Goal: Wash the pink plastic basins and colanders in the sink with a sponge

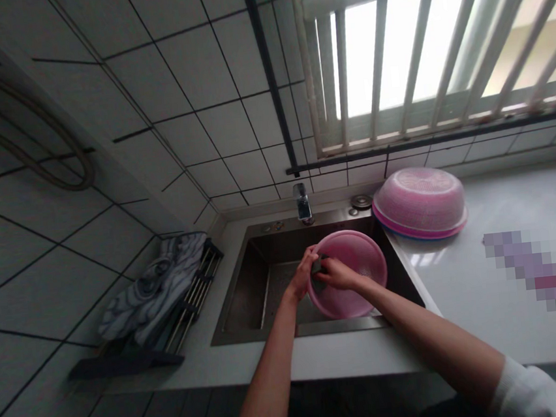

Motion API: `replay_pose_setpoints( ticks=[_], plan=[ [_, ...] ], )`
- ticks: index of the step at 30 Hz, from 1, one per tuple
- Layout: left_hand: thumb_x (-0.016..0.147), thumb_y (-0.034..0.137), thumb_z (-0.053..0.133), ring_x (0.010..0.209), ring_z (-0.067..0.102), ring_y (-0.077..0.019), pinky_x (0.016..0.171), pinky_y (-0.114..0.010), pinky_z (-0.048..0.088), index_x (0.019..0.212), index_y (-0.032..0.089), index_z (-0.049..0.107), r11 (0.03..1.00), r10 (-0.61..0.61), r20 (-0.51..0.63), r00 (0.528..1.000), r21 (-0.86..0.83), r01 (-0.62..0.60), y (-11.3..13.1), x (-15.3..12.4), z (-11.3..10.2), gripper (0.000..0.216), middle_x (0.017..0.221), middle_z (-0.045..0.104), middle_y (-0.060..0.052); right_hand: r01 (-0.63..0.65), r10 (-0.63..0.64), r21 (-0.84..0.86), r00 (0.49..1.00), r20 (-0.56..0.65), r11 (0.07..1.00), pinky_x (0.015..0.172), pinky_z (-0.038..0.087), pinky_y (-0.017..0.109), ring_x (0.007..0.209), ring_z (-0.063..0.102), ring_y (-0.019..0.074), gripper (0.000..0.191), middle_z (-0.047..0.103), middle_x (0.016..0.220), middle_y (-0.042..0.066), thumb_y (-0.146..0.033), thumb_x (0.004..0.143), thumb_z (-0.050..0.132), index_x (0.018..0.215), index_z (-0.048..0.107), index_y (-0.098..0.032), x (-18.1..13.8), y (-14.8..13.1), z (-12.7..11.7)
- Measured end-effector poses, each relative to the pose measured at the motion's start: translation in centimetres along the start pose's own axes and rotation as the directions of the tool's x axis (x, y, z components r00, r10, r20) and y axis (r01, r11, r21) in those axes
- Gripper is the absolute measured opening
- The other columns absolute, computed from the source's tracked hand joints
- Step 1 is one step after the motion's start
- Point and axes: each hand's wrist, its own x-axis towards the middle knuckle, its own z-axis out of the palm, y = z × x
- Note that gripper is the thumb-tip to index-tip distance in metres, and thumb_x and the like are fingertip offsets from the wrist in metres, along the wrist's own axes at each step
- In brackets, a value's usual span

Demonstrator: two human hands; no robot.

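A pink plastic colander (348,244) is tilted inside the steel sink (246,290), its open side turned up towards me. My left hand (306,272) grips its left rim, with the fingers over the edge. Inside the colander, my right hand (336,274) is closed on a dark grey-green scouring pad (318,275) and presses it against the inner wall near the left rim. The pad is partly covered by the fingers, so its full shape is hidden.
A faucet (302,203) stands behind the sink, with a drain strainer (361,202) beside it. Upside-down pink basins (419,201) sit on the white counter (466,321) to the right. On the left, a striped cloth (162,282) lies over a rack (195,298). A barred window (415,51) is above.
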Motion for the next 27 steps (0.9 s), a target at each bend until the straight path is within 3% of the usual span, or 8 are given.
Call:
replay_pose_setpoints(
  ticks=[3,6,8,12,18,22,24,27],
  plan=[
    [0.09,0.042,0.058,0.115,0.059,-0.0241,0.106,-0.037,0.04,0.128,0.022,0.06,0.999,0.005,0.004,1.0,0.052,-0.005,0.1,0.0,0.0,0.043,0.122,0.067,-0.004,-0.078,0.072,-0.043,0.988,-0.137,0.996,0.065,0.044,0.025,0.076,0.068,0.0219,0.015,0.076,0.091,0.012,-0.015,0.083,0.064,0.094,0.074,-0.014,0.2,0.2,-0.4],
    [0.09,0.045,0.057,0.113,0.059,-0.0243,0.105,-0.037,0.041,0.128,0.022,0.059,0.999,0.019,0.01,1.0,0.047,-0.019,0.3,0.2,0.2,0.045,0.122,0.067,-0.005,-0.214,0.201,-0.007,0.926,-0.321,0.977,0.064,0.045,0.026,0.075,0.069,0.0225,0.016,0.076,0.092,0.014,-0.019,0.088,0.061,0.096,0.074,-0.013,0.5,0.3,-1.2],
    [0.09,0.046,0.056,0.112,0.059,-0.0247,0.105,-0.037,0.041,0.128,0.022,0.059,0.999,0.025,0.001,1.0,0.039,-0.025,0.3,0.2,0.3,0.045,0.12,0.068,-0.005,-0.2,0.196,0.016,0.935,-0.295,0.98,0.064,0.045,0.025,0.074,0.068,0.0217,0.016,0.076,0.091,0.014,-0.02,0.089,0.06,0.094,0.074,-0.013,0.5,0.1,-1.0],
    [0.09,0.045,0.056,0.116,0.058,-0.0252,0.107,-0.037,0.038,0.128,0.023,0.06,0.996,0.038,-0.028,0.999,0.085,-0.036,0.4,-0.1,0.3,0.044,0.122,0.067,-0.005,-0.048,0.048,0.002,0.998,-0.044,0.999,0.068,0.047,0.024,0.076,0.069,0.0206,0.011,0.076,0.089,0.011,-0.016,0.085,0.064,0.088,0.074,-0.015,0.2,-0.4,-0.1],
    [0.092,0.046,0.054,0.115,0.057,-0.0251,0.107,-0.038,0.039,0.128,0.021,0.06,0.997,0.052,-0.015,0.999,0.058,-0.051,0.3,0.1,0.5,0.044,0.119,0.067,-0.005,-0.255,0.24,0.003,0.907,-0.345,0.967,0.065,0.045,0.024,0.076,0.069,0.0216,0.017,0.076,0.092,0.014,-0.026,0.089,0.062,0.094,0.073,-0.014,0.6,0.3,-1.5],
    [0.092,0.044,0.052,0.116,0.057,-0.0253,0.109,-0.038,0.037,0.125,0.021,0.062,0.994,0.074,-0.03,0.997,0.078,-0.072,0.5,0.1,0.4,0.042,0.119,0.067,-0.005,-0.059,0.07,0.099,0.992,-0.104,0.993,0.061,0.044,0.022,0.069,0.066,0.0184,0.013,0.075,0.083,0.009,-0.021,0.087,0.061,0.085,0.072,-0.014,0.4,0.3,-0.4],
    [0.092,0.044,0.054,0.118,0.056,-0.0254,0.111,-0.038,0.035,0.126,0.022,0.062,0.992,0.081,-0.044,0.996,0.103,-0.077,0.7,-0.2,0.3,0.041,0.121,0.067,-0.004,-0.008,0.012,0.124,0.999,-0.033,0.992,0.061,0.044,0.023,0.066,0.065,0.0178,0.012,0.074,0.078,0.008,-0.02,0.085,0.062,0.081,0.071,-0.014,0.3,0.1,0.1],
    [0.091,0.046,0.057,0.119,0.057,-0.0264,0.111,-0.038,0.036,0.128,0.022,0.062,0.995,0.066,-0.05,0.997,0.076,-0.062,1.1,-0.3,0.5,0.044,0.122,0.068,-0.004,-0.07,0.109,0.178,0.969,-0.221,0.982,0.063,0.047,0.025,0.069,0.064,0.0197,0.016,0.074,0.079,0.009,-0.025,0.086,0.06,0.084,0.071,-0.013,0.5,0.0,-0.6]
  ],
)
